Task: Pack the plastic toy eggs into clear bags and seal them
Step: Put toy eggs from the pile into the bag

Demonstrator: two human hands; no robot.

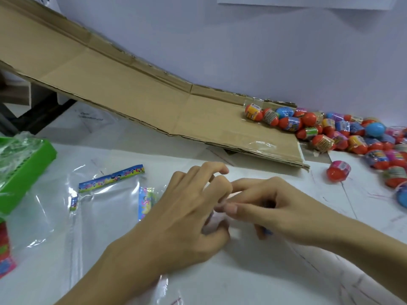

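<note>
- My left hand (187,208) is bare — no glove, ring or watch on it.
- My right hand (279,208) is bare too.
- Both forearms show uncovered — no sleeve reaches into view.

Both hands meet mid-table, left hand (189,208) and right hand (271,208), fingertips touching. Beyond the fingertips: a bare strip of white table (253,282), then the low edge of a cardboard sheet (154,102) sloping up toward the wall, blocking reach straight ahead. Right of the right fingers: open table, one loose egg (338,171) near, a dense pile of eggs (352,133) farther out. Left of the left fingers: flat clear bags (105,205), then a green tray (26,164). Toward the body: table open.
</note>
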